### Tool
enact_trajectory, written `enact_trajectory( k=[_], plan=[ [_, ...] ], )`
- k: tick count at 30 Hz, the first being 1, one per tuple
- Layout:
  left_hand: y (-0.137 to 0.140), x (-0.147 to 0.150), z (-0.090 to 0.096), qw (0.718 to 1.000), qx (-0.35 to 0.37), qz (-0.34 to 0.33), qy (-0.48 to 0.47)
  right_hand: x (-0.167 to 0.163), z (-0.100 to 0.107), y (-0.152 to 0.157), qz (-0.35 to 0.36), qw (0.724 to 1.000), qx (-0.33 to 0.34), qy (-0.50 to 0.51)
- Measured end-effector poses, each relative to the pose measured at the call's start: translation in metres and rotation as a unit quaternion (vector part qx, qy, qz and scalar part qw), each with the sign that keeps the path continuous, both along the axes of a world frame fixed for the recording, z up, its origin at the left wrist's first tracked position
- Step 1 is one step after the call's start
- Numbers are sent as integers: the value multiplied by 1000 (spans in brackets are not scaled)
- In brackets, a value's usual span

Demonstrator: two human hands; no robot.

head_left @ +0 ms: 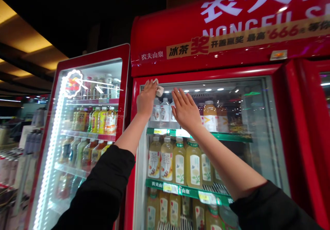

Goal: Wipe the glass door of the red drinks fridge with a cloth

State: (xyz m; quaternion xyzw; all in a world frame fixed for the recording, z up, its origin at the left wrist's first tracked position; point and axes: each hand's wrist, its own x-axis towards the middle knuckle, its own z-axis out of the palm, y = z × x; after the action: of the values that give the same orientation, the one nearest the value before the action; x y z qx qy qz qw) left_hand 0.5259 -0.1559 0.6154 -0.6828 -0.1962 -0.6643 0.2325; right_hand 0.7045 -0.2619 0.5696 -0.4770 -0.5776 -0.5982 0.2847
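Note:
A crumpled white tissue or cloth (160, 91) is pressed to the upper left of a glass fridge door (232, 96) under my left hand (145, 99). Part of it sticks out past my fingers. To the right, my right hand (186, 108) is raised at the glass, palm toward it, with its fingers stretched out and nothing visible in it. Whether the palm touches the glass I cannot tell. Behind the door, white-labelled bottles (165, 110) stand on the top shelf, partly hidden by my right hand. Yellowish tea bottles (194, 164) fill the shelf below.
The fridge's red header (170, 31) with white lettering runs above the door. A second lit red-framed fridge (123, 85) with several rows of drinks stands at the left. Farther left are shelves of goods (31, 144). A red door frame (299, 127) borders the right.

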Motion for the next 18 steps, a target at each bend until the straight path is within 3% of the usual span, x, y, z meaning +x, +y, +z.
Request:
enact_trajectory(
  k=[5, 11, 14, 18],
  plan=[
    [0, 20, -23, 999, 31, -22, 6, 0, -1, 0, 10, 1000, -2, -11],
    [4, 13, 8, 992, 77, -33, 91, 16, 14, -16, -18, 997, -47, -54],
    [9, 5, 14, 997, 53, -44, 34, 34, 27, -36, -30, 986, -113, -121],
    [5, 21, -5, 997, 20, -56, -49, 46, 29, -51, -39, 978, -138, -154]
  ],
)
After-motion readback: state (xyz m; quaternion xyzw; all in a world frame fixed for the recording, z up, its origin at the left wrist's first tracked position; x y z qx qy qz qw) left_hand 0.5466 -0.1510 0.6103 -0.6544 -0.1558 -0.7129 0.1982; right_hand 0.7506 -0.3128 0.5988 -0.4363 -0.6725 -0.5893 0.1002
